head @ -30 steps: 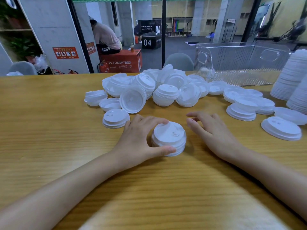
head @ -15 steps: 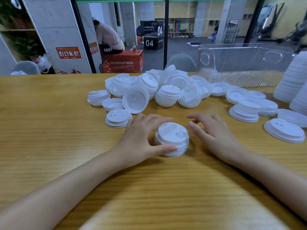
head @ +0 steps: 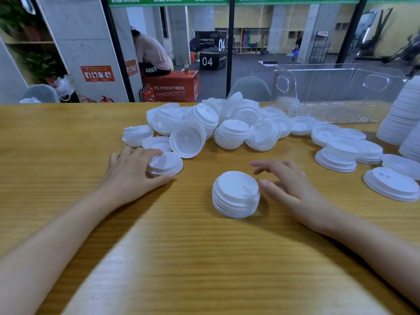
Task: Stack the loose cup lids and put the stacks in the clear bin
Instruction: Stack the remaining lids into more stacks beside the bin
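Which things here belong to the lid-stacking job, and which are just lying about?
Job: loose lid pile, centre stack, small stack gripped by left hand, right hand, clear bin.
Lying about: orange plyo box, fire extinguisher, grey chair.

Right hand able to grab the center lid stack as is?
Probably yes: the right hand lies open just beside the lid stack, with nothing between them or on top of it.

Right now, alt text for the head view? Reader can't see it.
A person's left hand grips a small lid stack on a wooden table, while the right hand is open beside a taller lid stack. Behind lie a pile of loose lids and a clear bin.
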